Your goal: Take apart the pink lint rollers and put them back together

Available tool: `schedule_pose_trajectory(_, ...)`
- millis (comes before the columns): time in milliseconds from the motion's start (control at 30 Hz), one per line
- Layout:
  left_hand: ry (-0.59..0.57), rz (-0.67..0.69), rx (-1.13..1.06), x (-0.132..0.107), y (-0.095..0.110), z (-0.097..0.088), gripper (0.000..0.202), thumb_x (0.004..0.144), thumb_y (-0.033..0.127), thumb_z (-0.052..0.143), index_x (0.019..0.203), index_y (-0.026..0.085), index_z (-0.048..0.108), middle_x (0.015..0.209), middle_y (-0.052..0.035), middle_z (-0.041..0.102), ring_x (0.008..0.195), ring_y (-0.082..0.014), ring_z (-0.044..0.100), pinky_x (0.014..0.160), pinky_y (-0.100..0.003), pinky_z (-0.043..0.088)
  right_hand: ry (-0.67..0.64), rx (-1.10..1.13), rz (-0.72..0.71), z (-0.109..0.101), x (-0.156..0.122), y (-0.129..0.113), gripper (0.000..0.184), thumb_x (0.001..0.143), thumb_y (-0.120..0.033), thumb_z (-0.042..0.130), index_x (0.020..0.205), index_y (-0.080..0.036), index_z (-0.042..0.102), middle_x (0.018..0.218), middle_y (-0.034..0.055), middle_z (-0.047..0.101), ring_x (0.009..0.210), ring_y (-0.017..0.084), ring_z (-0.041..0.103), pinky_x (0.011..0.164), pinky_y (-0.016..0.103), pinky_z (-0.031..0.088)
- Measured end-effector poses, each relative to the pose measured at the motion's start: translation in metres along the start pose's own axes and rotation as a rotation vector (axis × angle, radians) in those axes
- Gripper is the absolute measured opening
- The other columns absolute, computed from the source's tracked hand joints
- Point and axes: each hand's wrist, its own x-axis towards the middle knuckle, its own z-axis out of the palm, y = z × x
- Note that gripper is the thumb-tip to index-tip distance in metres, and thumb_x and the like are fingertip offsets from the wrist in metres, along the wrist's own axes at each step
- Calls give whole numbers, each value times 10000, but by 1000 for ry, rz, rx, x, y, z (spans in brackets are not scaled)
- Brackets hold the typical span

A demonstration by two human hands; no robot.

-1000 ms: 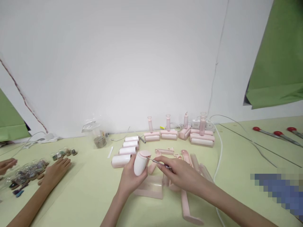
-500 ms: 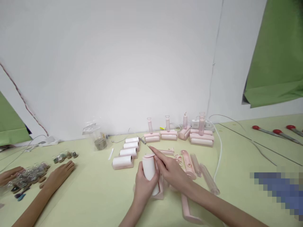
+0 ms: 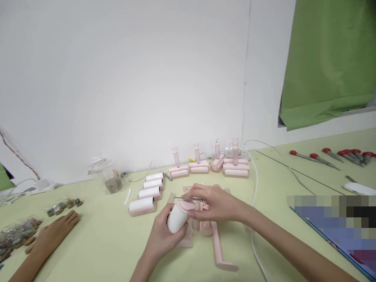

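Note:
My left hand (image 3: 163, 235) is wrapped round a white lint roll with a pink end cap (image 3: 178, 216), held tilted above the table. My right hand (image 3: 216, 203) pinches a thin metal tool (image 3: 188, 199) whose tip lies across the pink cap. Under both hands lie loose pink plastic parts, among them a long pink handle (image 3: 219, 250). A row of white rolls in pink holders (image 3: 148, 194) lies just to the left. Several assembled pink rollers (image 3: 199, 166) stand along the wall.
Another person's hand (image 3: 55, 229) rests flat at the left beside small glass jars (image 3: 63, 203). A clear bag (image 3: 110, 176) sits by the wall. A white cable (image 3: 255, 219) runs down the table. Red-handled screwdrivers (image 3: 323, 156) lie at the right.
The view has swung right. My left hand tilted the roll from upright to slanting. My right hand turned the metal tool from pointing up to lying across the pink cap.

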Motion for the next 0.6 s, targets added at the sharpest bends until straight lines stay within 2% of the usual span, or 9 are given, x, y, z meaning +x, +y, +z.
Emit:
schedule_pose_trajectory(67, 101, -77, -10, 1, 0, -1, 284, 671, 305, 591, 918, 186, 517, 777, -12, 593, 670, -179, 561, 581, -255, 431, 35, -63, 19, 0, 0, -2, 275, 857, -389, 385, 1043, -227, 508, 945, 18, 582, 751, 144, 544, 621, 250, 366)
schedule_pose_trajectory(133, 249, -156, 1, 3, -1, -3, 306, 673, 363, 591, 905, 183, 507, 713, -3, 574, 609, -170, 544, 523, -246, 417, 71, -138, 27, 5, 0, -4, 245, 898, -326, 296, 971, -212, 500, 881, 10, 583, 676, 129, 528, 583, 249, 338)
schedule_pose_trajectory(233, 386, -181, 22, 4, -4, -6, 296, 674, 394, 592, 860, 183, 499, 679, 6, 551, 586, -153, 520, 507, -232, 409, 75, -194, -11, 14, 2, -5, 235, 905, -278, 288, 866, -205, 508, 790, 4, 574, 670, 131, 516, 573, 245, 312)
schedule_pose_trajectory(433, 404, -162, -2, 5, -7, -7, 307, 659, 396, 597, 847, 172, 506, 698, -7, 562, 610, -159, 531, 518, -234, 413, 128, -87, 15, 22, 2, -5, 210, 902, -293, 315, 889, -201, 503, 825, 3, 577, 666, 119, 516, 576, 229, 337)
schedule_pose_trajectory(600, 392, -141, 26, 3, -7, -2, 295, 664, 373, 584, 874, 182, 506, 708, -9, 571, 628, -171, 544, 541, -253, 423, 112, -21, 111, 23, 2, -5, 245, 904, -320, 297, 929, -200, 509, 705, -3, 571, 597, 120, 511, 533, 216, 340)
